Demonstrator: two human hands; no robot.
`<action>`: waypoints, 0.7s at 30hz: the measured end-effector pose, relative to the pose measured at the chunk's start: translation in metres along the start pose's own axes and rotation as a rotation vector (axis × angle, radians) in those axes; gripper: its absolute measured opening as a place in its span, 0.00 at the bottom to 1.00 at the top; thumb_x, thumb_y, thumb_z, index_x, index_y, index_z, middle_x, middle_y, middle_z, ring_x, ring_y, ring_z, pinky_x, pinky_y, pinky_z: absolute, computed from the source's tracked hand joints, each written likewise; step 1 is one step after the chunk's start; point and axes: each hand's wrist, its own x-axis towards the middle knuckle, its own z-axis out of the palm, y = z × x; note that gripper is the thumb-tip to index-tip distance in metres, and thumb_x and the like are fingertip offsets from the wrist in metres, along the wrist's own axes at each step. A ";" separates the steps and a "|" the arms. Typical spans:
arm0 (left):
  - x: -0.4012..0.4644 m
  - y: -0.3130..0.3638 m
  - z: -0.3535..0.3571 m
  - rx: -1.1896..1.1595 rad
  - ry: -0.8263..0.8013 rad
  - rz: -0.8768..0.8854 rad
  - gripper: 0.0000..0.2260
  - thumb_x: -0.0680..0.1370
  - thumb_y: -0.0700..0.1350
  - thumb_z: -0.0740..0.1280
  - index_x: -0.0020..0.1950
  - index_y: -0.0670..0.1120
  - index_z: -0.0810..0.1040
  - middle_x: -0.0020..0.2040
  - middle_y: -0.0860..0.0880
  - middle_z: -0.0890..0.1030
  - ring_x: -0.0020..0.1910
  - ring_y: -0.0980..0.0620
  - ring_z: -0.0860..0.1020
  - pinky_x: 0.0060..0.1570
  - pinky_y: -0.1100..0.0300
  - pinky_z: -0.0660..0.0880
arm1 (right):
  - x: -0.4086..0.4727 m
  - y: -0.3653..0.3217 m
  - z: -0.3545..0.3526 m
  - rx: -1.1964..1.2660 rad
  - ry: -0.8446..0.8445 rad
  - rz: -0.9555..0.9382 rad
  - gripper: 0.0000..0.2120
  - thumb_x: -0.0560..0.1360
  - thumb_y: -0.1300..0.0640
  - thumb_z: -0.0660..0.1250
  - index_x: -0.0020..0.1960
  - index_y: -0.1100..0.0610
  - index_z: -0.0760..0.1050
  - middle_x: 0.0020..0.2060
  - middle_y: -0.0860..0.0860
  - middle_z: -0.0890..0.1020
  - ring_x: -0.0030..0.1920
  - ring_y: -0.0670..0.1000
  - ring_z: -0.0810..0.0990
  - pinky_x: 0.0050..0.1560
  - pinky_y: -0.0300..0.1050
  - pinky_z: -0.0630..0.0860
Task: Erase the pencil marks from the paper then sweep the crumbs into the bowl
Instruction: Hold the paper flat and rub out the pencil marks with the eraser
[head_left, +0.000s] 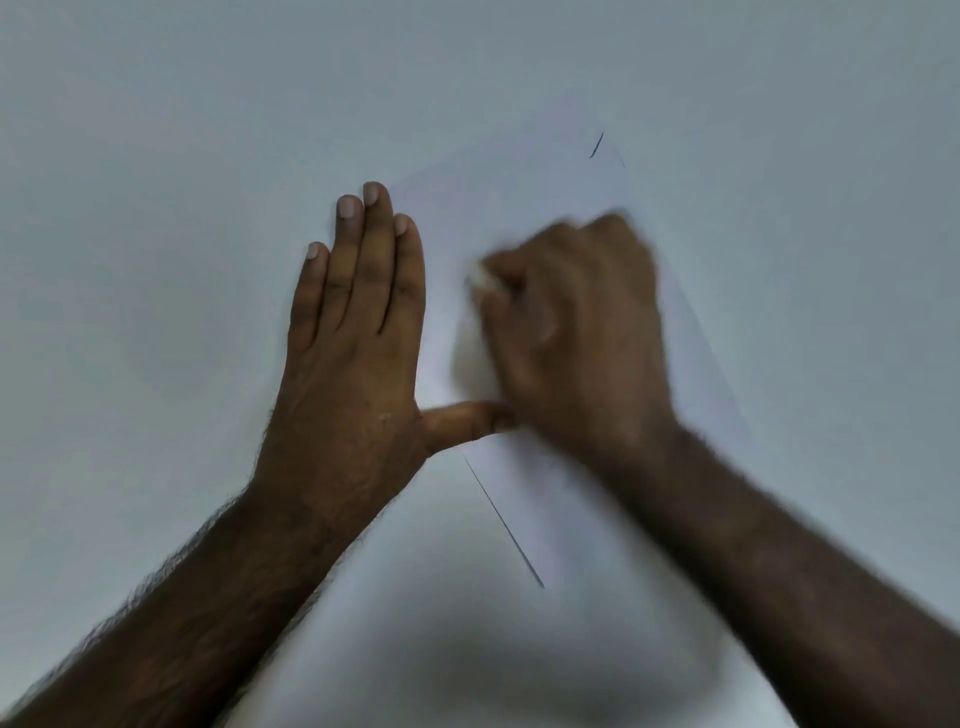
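A white sheet of paper (519, 208) lies at an angle on the pale table. A short dark pencil mark (596, 145) shows near its far corner. My left hand (353, 332) lies flat with straight fingers, pressing the paper's left edge, thumb stretched out onto the sheet. My right hand (576, 332) is blurred by motion over the middle of the paper. Its fingers curl round a white eraser (483, 280), whose tip pokes out at the left against the sheet. No bowl is in view.
The pale grey table surface (156, 156) surrounds the paper on all sides. A shadow falls across the near edge of the table below my forearms.
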 end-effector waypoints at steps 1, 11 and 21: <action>0.000 0.000 0.000 -0.006 0.005 -0.003 0.57 0.75 0.81 0.50 0.86 0.37 0.47 0.87 0.38 0.45 0.87 0.41 0.42 0.85 0.42 0.44 | -0.016 -0.010 -0.001 0.023 -0.041 -0.038 0.05 0.80 0.56 0.71 0.48 0.54 0.86 0.42 0.52 0.84 0.45 0.62 0.78 0.48 0.60 0.73; 0.000 0.000 0.000 0.017 -0.013 0.014 0.61 0.72 0.83 0.55 0.86 0.37 0.45 0.87 0.37 0.43 0.87 0.40 0.41 0.85 0.43 0.41 | 0.047 0.030 0.004 -0.028 0.186 0.114 0.06 0.81 0.51 0.71 0.50 0.51 0.86 0.45 0.46 0.85 0.50 0.54 0.78 0.53 0.49 0.70; 0.000 0.001 0.003 0.056 0.002 0.003 0.62 0.71 0.83 0.56 0.86 0.35 0.47 0.87 0.35 0.46 0.87 0.39 0.43 0.85 0.42 0.44 | -0.030 0.017 -0.020 0.040 0.137 -0.015 0.05 0.82 0.57 0.73 0.54 0.57 0.86 0.47 0.51 0.85 0.48 0.59 0.80 0.52 0.58 0.74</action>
